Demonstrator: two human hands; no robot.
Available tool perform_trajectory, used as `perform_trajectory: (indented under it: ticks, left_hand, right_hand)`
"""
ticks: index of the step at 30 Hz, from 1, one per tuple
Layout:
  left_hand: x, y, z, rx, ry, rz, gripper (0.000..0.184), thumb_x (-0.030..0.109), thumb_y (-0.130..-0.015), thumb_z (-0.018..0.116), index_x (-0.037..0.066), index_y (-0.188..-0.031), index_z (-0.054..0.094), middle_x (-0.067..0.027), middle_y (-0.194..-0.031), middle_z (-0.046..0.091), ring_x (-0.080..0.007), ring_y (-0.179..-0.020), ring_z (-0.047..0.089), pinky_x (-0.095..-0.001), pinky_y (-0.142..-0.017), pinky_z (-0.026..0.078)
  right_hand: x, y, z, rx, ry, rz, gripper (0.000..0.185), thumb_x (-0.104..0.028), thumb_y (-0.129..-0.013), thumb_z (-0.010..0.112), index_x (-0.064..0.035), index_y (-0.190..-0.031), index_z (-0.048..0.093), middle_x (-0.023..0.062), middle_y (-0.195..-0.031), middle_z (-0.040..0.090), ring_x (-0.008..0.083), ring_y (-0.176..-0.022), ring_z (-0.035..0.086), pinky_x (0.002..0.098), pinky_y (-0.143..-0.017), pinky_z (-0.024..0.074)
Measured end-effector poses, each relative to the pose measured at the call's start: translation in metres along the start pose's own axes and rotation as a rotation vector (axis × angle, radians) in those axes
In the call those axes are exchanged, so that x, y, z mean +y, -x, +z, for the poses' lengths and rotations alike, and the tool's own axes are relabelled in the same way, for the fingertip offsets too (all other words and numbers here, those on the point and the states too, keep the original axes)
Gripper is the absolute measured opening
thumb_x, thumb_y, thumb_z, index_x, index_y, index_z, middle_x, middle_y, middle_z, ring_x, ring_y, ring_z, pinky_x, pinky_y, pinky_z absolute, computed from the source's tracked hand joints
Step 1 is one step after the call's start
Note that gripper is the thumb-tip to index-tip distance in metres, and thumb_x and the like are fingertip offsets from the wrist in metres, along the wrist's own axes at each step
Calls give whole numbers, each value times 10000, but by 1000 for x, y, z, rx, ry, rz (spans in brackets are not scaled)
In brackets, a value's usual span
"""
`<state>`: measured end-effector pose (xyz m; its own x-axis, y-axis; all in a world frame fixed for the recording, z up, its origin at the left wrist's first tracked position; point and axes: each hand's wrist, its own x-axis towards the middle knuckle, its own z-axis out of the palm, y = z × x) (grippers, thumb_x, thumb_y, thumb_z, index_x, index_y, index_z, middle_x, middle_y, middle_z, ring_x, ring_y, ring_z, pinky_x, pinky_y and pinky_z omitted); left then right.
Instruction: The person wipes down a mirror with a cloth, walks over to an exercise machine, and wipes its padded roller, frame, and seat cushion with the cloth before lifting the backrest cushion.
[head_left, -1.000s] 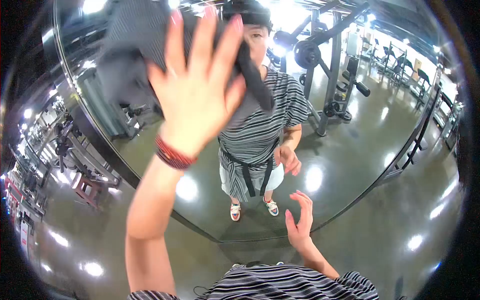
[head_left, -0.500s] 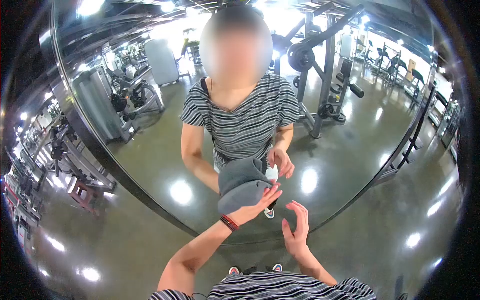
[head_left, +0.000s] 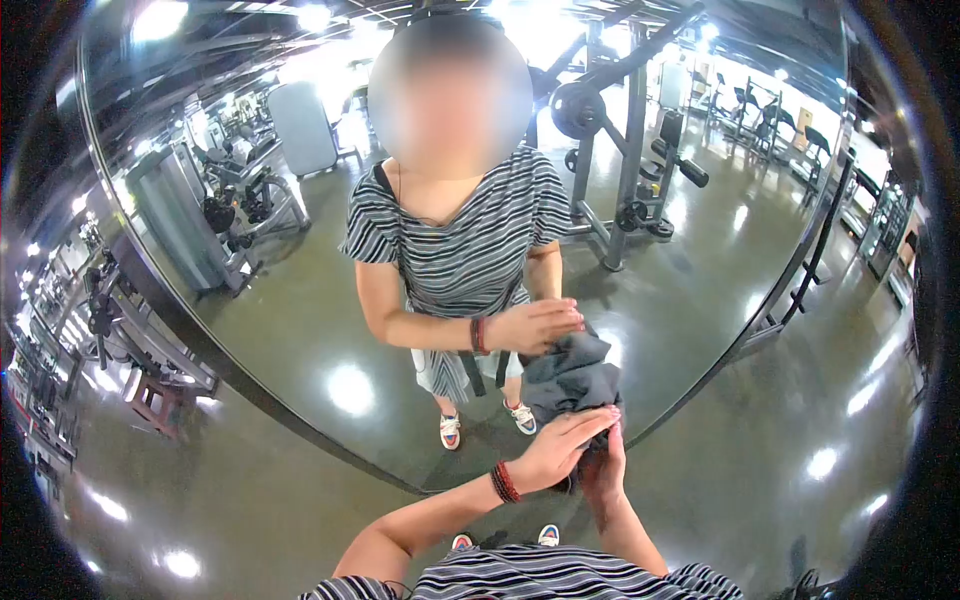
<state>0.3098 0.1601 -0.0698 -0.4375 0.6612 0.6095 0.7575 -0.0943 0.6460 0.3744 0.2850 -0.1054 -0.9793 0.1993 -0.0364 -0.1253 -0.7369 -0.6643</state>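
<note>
Grey cloth (head_left: 578,392): bunched between the two grips, in front of the mirror (head_left: 690,320) | left grip (head_left: 550,452): fingers together, nearly straight, laid on the cloth; cannot tell whether clamped | right grip (head_left: 604,478): wrapped on its lower end, partly hidden

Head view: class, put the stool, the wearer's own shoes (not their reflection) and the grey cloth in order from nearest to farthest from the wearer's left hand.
1. Grey cloth: right against the left hand, at its fingers.
2. Wearer's own shoes: below the hand, near the bottom of the picture.
3. Stool: off to the far left.
</note>
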Motion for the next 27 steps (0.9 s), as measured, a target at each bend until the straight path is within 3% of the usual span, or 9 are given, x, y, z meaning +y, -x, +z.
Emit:
perform_trajectory:
  ticks: [2,6,9,11,13,14,18,22,27]
  left_hand:
    - [15,-5,10,-13,81,-43,663,-61,-766,527,28,-1406,374,-167,-1452,386,-324,-1341,379,-405,-1117,281]
    - [61,-15,5,-40,84,-62,664,30,-813,571,8,-1426,319,-219,-1476,323,-347,-1379,310,-403,-1130,251]
    - [79,-10,-19,29,-90,25,588,41,-790,615,15,-1352,444,-239,-1412,408,-365,-1281,444,-387,-1043,384]
    - [81,6,-45,193,-249,87,506,6,-761,623,18,-1261,547,-233,-1308,527,-360,-1141,583,-387,-914,502]
    - [83,23,-72,485,-396,63,355,-21,-771,552,17,-1119,612,-209,-1195,609,-333,-1067,627,-391,-857,517]
    - [83,29,-84,608,-504,95,293,36,-872,478,-50,-1136,573,-232,-1153,611,-366,-1030,614,-425,-903,484]
    - [75,37,-112,1068,-752,29,304,91,-937,436,-64,-1180,534,-219,-1273,511,-323,-1194,479,-419,-1030,354]
    - [65,44,-118,1187,-852,-61,373,118,-933,448,-50,-1266,459,-239,-1412,368,-360,-1303,356,-468,-1087,261]
    - [49,45,-118,1169,-988,-50,530,148,-909,455,-60,-1383,339,-284,-1492,217,-443,-1387,192,-562,-1110,165]
  right_hand:
    - [1,4,-12,-45,-131,89,496,-452,-989,390,-147,-1379,425,44,-1351,491,206,-1244,462,370,-1060,344]
    - [-11,14,20,335,-165,90,484,-521,-941,444,-182,-1277,525,44,-1236,576,235,-1130,544,389,-963,437]
    - [-39,7,43,341,-57,89,451,-436,-870,559,-144,-1215,555,62,-1183,593,242,-1054,573,395,-913,461]
    - [-57,-9,45,168,-20,-176,407,-290,-863,612,-100,-1213,527,70,-1144,598,225,-1021,583,390,-908,455]
    - [-73,-18,65,149,182,-504,435,-194,-850,649,-60,-1235,497,81,-1166,577,239,-1018,586,395,-903,463]
    - [-76,-22,74,154,296,-674,460,-162,-846,659,-36,-1250,480,87,-1188,555,253,-1025,585,399,-903,470]
    - [-83,-50,126,-244,1207,-1541,562,-156,-794,697,-123,-1318,497,149,-1337,490,306,-1211,489,509,-1005,371]
    - [-9,-81,113,-695,1815,-1592,563,-232,-809,535,-291,-1366,480,-26,-1452,419,192,-1341,372,531,-1112,112]
    - [27,-95,106,-986,1786,-1900,561,-311,-845,461,-274,-1404,435,-54,-1498,355,128,-1381,309,531,-1102,144]
